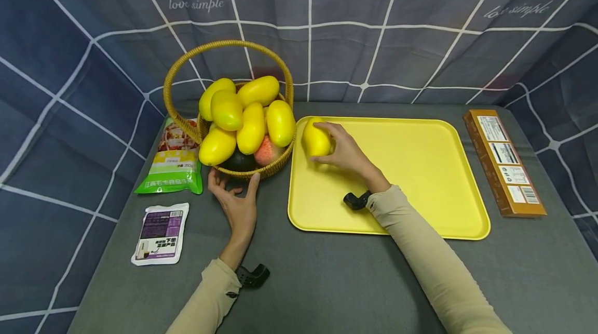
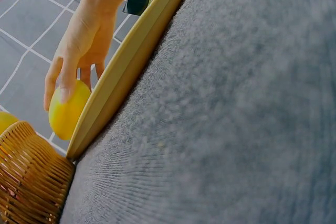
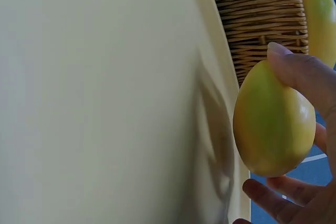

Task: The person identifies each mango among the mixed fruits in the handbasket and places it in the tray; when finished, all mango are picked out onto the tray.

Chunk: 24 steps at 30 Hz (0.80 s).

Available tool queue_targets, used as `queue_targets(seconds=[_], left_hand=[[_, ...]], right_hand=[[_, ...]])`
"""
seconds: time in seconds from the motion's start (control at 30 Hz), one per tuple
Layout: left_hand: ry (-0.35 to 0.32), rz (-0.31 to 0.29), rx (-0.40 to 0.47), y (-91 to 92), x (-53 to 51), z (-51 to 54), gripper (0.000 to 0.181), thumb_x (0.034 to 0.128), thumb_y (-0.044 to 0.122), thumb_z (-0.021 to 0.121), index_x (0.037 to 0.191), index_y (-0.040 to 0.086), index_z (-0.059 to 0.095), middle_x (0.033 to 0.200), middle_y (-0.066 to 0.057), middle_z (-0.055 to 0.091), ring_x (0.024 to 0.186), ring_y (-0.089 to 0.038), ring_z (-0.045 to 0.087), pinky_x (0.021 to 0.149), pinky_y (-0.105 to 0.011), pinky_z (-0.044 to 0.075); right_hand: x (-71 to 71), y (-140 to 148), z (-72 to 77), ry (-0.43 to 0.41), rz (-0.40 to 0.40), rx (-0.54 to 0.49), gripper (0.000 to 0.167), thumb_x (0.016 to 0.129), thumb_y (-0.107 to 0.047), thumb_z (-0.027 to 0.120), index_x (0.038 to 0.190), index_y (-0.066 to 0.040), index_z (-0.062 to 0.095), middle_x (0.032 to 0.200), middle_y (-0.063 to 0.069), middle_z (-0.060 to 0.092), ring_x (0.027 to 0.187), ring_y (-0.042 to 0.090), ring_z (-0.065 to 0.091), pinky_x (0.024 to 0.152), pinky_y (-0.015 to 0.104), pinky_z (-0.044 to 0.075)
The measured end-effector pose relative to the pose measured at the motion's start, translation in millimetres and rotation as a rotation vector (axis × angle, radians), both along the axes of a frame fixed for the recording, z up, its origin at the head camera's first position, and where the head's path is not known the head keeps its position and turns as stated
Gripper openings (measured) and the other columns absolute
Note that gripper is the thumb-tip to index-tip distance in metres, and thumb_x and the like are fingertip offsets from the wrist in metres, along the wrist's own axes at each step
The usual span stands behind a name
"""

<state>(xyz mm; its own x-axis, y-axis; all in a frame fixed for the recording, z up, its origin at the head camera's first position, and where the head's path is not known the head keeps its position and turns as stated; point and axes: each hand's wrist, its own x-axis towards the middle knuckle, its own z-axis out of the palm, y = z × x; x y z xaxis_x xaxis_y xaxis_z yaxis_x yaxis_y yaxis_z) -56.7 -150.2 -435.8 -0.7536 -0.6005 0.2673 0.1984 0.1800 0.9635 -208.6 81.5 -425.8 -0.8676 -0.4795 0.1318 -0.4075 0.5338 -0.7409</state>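
Observation:
My right hand (image 1: 343, 151) holds a yellow mango (image 1: 316, 138) between thumb and fingers over the left end of the yellow tray (image 1: 392, 178). In the right wrist view the mango (image 3: 273, 121) shows a greenish patch, with the thumb on its upper side. My left hand (image 1: 237, 206) is at the front of the wicker basket (image 1: 273, 168), thumb and fingers spread against its lower wall. Several yellow mangoes (image 1: 252, 127) are heaped in the basket above a dark green fruit (image 1: 240, 161) and a reddish fruit (image 1: 268, 151). The left wrist view does not show the left hand.
A green and yellow food bag (image 1: 175, 168) lies left of the basket, with a white and purple pouch (image 1: 161, 234) nearer the front. At the tray's right lies a long brown box (image 1: 504, 162). A grey checked curtain (image 1: 345, 53) hangs behind the table.

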Motion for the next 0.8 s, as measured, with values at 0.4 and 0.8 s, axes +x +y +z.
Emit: queue_targets(seconds=[0.4, 0.8], left_hand=[[0.0, 0.001, -0.006, 0.2, 0.4, 1.4, 0.085, 0.0867, 0.009, 0.074, 0.148, -0.002, 0.016, 0.149, -0.027, 0.022, 0.13, -0.034, 0.031, 0.086, -0.048, 0.033], [0.003, 0.003, -0.005, 0.0, 0.1, 0.1, 0.085, 0.0864, 0.01, 0.074, 0.148, -0.001, 0.017, 0.149, -0.026, 0.023, 0.13, -0.033, 0.032, 0.085, -0.045, 0.034]], right_hand=[[-2.7, -3.2, -3.6, -0.022, -0.008, 0.05, 0.093, 0.071, -0.038, 0.088, 0.149, -0.022, 0.04, 0.154, 0.008, 0.036, 0.142, 0.026, 0.034, 0.115, 0.045, 0.029], [0.4, -0.8, 0.1, -0.05, 0.006, 0.111, 0.093, 0.076, -0.045, 0.083, 0.152, -0.027, 0.034, 0.158, 0.012, 0.026, 0.146, 0.03, 0.026, 0.111, 0.064, 0.023]])
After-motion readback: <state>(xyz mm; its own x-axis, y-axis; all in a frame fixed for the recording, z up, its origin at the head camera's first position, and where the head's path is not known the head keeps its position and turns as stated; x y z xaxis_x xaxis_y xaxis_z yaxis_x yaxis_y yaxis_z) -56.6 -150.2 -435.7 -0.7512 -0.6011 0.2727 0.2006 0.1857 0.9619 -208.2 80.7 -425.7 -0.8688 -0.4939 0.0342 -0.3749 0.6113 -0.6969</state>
